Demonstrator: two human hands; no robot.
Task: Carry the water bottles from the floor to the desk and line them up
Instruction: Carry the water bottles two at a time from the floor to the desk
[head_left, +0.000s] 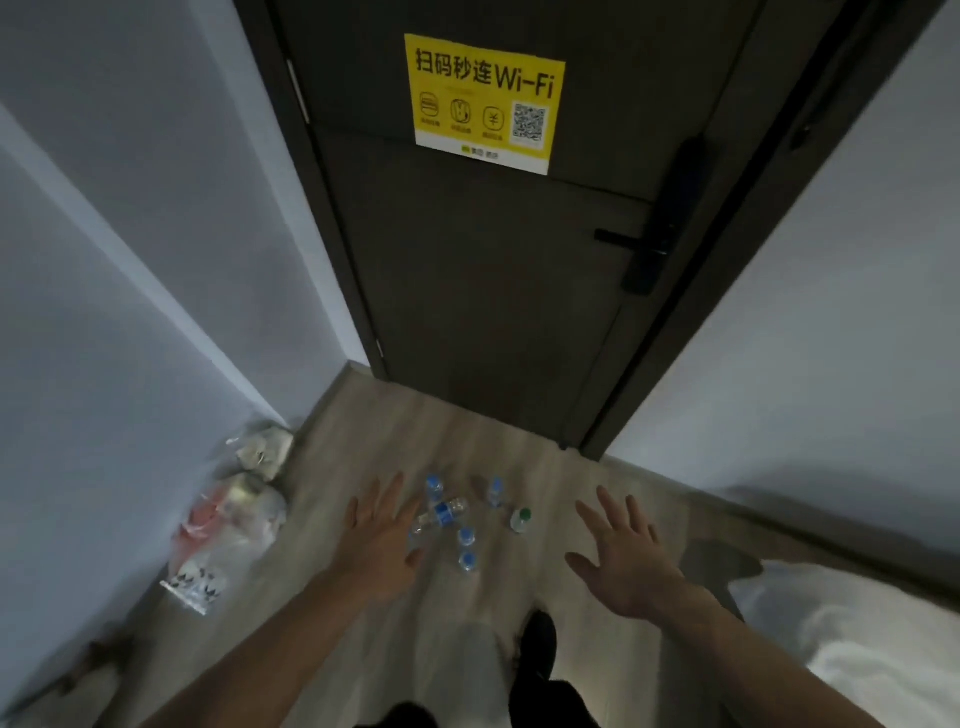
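Just below frame centre, the water bottles (457, 522) cluster on the floor (550, 483); one lies tipped, long axis running lower-left to upper-right, beside the nearer left hand (382, 540). Both hands, the right hand (626, 558) included, hang spread, empty.

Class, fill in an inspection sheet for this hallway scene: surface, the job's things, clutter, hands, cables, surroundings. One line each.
Surface: wooden floor; no desk in view.
Job's things: water bottles clustered on the floor; four blue-capped upright, one lying bottle, one green-capped bottle.
Clutter: plastic bags against the left wall.
Hands: left hand and right hand spread open, holding nothing.
Cables: nothing seen.
Surroundings: dark door with yellow Wi-Fi poster and black handle; white bedding at right.
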